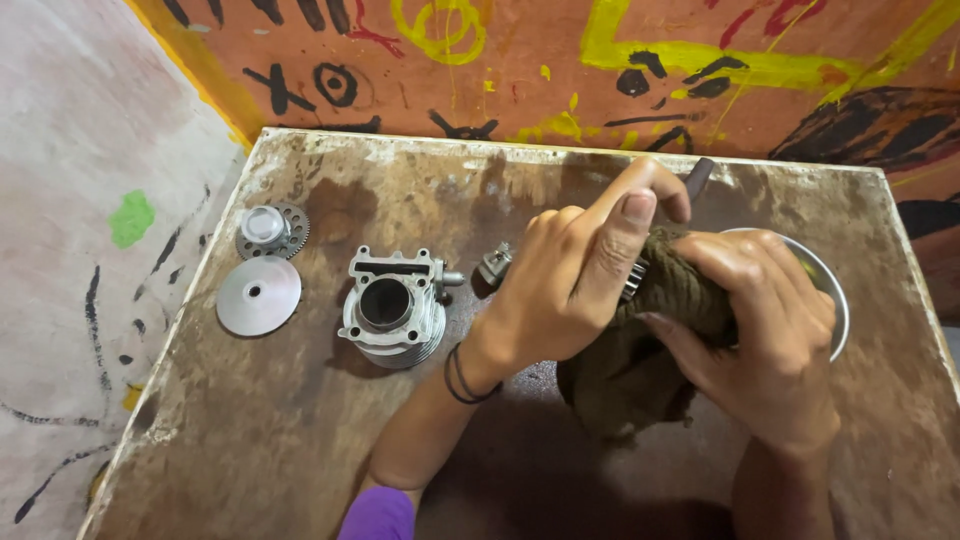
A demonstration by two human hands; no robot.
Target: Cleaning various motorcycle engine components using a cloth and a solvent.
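While a finned metal part (632,281) sits mostly hidden above the table's middle, the left hand (570,280) closes around it and the right hand (760,320) presses a dark rag (650,350) against it, over a metal bowl (838,300); an engine cylinder (392,310), flat disc (258,296) and toothed gear (270,230) lie left on the worn table (250,440).

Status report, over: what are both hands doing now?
Left hand grips ribbed metal part. Right hand presses brown rag on it. Metal bowl behind, nothing blocking.

- On the tabletop (300,440), the cylinder (392,308) stood left of the hands.
- The disc (258,295) lay left of it, the gear (271,230) behind the disc.
- The bowl (835,295) sat at the right.
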